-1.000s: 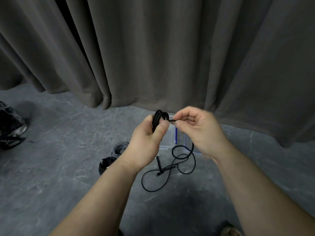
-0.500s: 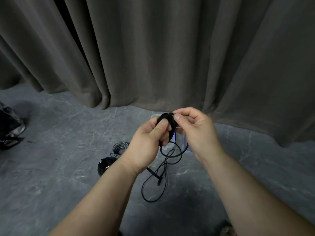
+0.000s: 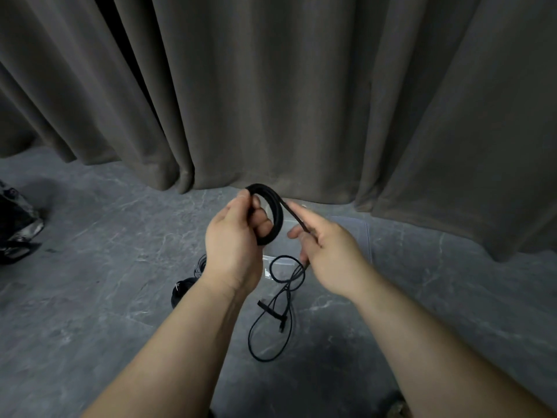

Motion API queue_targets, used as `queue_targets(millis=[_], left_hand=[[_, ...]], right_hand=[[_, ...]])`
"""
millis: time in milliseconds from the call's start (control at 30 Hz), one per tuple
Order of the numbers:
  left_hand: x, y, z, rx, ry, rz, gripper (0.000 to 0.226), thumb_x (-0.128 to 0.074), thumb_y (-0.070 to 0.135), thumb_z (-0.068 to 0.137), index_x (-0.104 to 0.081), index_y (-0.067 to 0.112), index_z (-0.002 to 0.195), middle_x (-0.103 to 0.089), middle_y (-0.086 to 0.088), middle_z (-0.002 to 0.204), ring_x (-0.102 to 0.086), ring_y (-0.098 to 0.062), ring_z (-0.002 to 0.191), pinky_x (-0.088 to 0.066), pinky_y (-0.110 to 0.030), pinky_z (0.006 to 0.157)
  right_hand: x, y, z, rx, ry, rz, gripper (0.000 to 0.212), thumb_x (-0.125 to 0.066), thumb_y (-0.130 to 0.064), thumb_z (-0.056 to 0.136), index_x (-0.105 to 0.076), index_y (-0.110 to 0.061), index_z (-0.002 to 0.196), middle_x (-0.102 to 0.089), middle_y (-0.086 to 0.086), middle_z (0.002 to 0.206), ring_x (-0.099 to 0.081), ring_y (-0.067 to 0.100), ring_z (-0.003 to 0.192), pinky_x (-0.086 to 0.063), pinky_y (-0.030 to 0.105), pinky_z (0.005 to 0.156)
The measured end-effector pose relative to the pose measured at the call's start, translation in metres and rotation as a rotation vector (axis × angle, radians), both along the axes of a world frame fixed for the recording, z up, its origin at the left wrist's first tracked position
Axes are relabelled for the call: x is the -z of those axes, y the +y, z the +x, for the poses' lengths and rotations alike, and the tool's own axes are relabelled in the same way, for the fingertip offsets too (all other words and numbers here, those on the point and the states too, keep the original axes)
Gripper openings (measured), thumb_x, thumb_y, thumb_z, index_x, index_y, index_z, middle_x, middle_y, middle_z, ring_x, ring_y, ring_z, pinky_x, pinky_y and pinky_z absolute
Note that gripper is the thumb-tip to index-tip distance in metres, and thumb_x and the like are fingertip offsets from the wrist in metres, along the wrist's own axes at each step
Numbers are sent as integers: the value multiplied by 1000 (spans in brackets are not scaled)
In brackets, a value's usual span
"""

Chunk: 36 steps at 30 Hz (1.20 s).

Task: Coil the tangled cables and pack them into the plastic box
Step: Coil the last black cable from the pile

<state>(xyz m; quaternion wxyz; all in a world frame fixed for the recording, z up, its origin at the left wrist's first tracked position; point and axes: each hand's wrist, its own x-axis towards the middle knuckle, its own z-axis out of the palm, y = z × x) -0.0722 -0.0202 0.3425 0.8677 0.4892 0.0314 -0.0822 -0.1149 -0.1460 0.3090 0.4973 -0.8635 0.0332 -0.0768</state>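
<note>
Head view: a black cable [image 3: 272, 212] coil is gripped in the left hand [image 3: 233, 236], held up over the floor [image 3: 90, 267], while the free strand is pinched by the right hand [image 3: 325, 248]. Each wrap should be laid flat at the same size, slack fed evenly. Compared with half a second ago, the hands have been pulled apart and the coil opened wider. The plastic box [image 3: 355, 233] is mostly hidden behind the hands.

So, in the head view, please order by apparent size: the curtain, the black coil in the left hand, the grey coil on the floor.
1. Curtain
2. Black coil, though nearer the camera
3. Grey coil, partly hidden
</note>
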Motion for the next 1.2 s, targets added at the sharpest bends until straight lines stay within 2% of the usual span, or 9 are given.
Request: queue_targets(millis=[100,267,367,500,700,800,933,1067,1200], left_hand=[[1,5,8,-127,80,-65,34,-41,24,102,-46,16,69,-33,6,51,-31,-9,47,-26,-20,51],[0,17,18,-275,141,-134,33,-40,24,102,-45,18,70,-37,7,49,-35,-9,44,-30,-21,55],[-1,17,17,-309,104,-106,32,-41,21,102,-46,17,70,-39,7,49,-36,-9,44,-31,-21,54],[-2,14,9,-270,-16,33,28,-46,12,95,-50,15,67,-42,4,52,-39,-11,50,-34,-25,60],[4,14,-6,-90,-230,458,24,-44,15,97,-47,13,73,-46,8,59,-42,-9,62,-37,-30,69],[5,11,-13,54,-268,571,25,-42,22,100,-55,10,82,-53,8,64,-46,-6,58,-39,-23,60],[7,5,-18,227,-310,521,34,-42,30,98,-52,1,82,-48,0,68,-45,-13,70,-40,-31,74],[8,4,-17,273,-338,521,33,-41,34,97,-45,15,70,-42,6,62,-38,-12,66,-35,-32,69],[8,2,-15,330,-370,484,28,-41,29,101,-48,14,78,-40,15,56,-34,-6,57,-33,-21,58]], right_hand=[[3,-1,-1,42,12,-31,49,-42,-7,97,-46,-41,132,-59,-12,93,-61,23,70,-50,34,69],[10,-2,5,219,-10,14,27,-54,-8,91,-50,-35,88,-57,-9,74,-60,18,65,-47,32,64],[6,2,1,150,-39,-187,18,-55,-8,90,-62,-25,90,-56,-12,73,-51,8,63,-40,26,62],[-11,17,-5,-89,15,-407,20,-54,-18,93,-68,-27,103,-62,-9,97,-58,12,88,-46,28,80],[-44,13,-11,-221,49,7,38,-45,8,89,-73,-14,105,-65,-14,93,-63,-9,87,-42,6,77],[-47,13,-12,-191,-47,190,33,-49,11,90,-68,-16,90,-69,-8,84,-64,-7,74,-47,12,74],[-41,8,-6,11,-168,315,28,-63,6,85,-58,-20,76,-65,-8,65,-62,5,63,-48,18,64],[-34,2,-2,206,-225,222,26,-80,-15,73,-56,-25,68,-48,-10,50,-43,7,49,-36,27,52],[-36,-1,-1,191,-230,243,27,-72,-4,78,-62,-27,69,-61,-7,60,-56,9,59,-49,30,62]])
